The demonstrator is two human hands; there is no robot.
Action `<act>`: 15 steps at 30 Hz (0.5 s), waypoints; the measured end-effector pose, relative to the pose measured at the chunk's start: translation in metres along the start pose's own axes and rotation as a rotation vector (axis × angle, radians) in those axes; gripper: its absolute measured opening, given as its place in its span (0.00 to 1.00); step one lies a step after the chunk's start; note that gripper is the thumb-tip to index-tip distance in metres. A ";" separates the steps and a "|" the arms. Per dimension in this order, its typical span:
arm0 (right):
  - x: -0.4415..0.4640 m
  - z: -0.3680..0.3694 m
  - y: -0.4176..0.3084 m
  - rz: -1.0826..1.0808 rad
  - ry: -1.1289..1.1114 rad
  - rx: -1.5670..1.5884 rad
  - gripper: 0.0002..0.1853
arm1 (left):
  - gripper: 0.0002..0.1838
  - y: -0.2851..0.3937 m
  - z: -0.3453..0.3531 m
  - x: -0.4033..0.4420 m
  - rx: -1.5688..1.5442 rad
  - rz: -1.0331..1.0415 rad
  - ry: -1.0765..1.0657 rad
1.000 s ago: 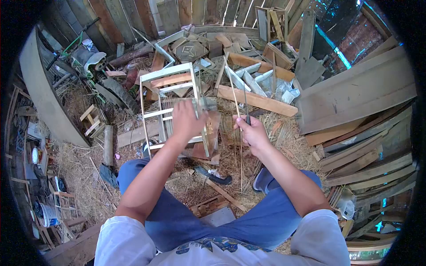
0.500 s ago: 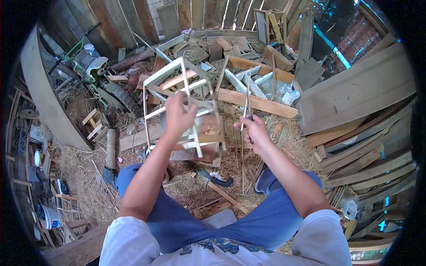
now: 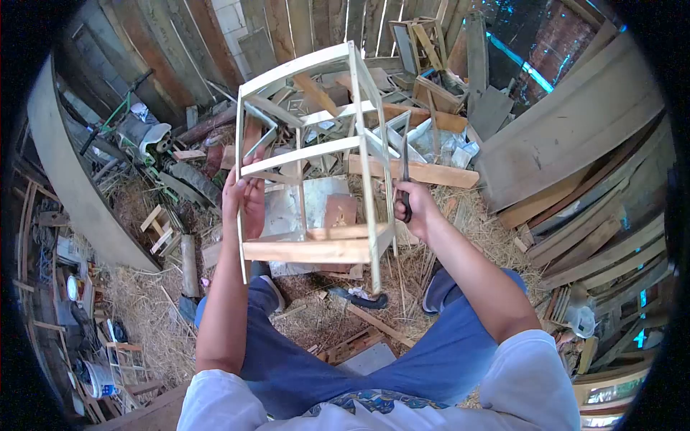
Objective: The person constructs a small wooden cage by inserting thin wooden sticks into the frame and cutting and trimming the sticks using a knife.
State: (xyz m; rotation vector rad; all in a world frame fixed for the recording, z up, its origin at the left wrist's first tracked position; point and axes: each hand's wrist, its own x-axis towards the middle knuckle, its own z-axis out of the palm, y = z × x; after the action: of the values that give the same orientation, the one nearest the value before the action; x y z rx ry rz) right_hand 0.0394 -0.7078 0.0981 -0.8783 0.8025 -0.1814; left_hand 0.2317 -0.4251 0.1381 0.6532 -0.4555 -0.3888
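Note:
A small frame of pale wooden strips (image 3: 307, 252), box-shaped with posts and cross rails, is held up before me. My left hand (image 3: 246, 202) grips its left post near the middle rail, fingers wrapped around it. In my right hand (image 3: 417, 210) is a knife (image 3: 405, 161), its dark handle in my fist and its blade pointing up. This hand is close beside the frame's right side; I cannot tell whether it touches the wood. Below the frame, a dark curved tool (image 3: 368, 299) lies on the straw-covered ground.
Scrap wood (image 3: 410, 171) is piled ahead, against a plank wall (image 3: 316, 29). A motorbike (image 3: 154, 136) leans at the left. Stacked boards (image 3: 596, 244) line the right side. A white bucket (image 3: 100, 379) stands at lower left.
The frame has risen and turned to stand more upright and nearer. My left hand has shifted left and down, from its top strips to the left post. The knife remains in my right hand.

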 end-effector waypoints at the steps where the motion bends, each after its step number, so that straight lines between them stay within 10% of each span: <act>1: -0.001 -0.003 -0.003 -0.009 0.004 0.006 0.10 | 0.27 -0.002 0.003 -0.002 -0.056 -0.014 0.048; 5: -0.012 0.001 -0.017 -0.015 -0.185 0.093 0.05 | 0.27 -0.003 -0.014 0.005 -0.138 -0.017 0.025; 15: 0.002 -0.003 -0.010 -0.231 0.072 -0.165 0.03 | 0.15 -0.030 -0.071 0.005 1.333 -0.448 0.043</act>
State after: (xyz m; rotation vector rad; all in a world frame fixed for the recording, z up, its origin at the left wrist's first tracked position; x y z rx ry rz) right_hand 0.0407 -0.7165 0.1033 -1.1257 0.7901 -0.3549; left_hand 0.2663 -0.4152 0.0698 2.0756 -0.4936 -0.4631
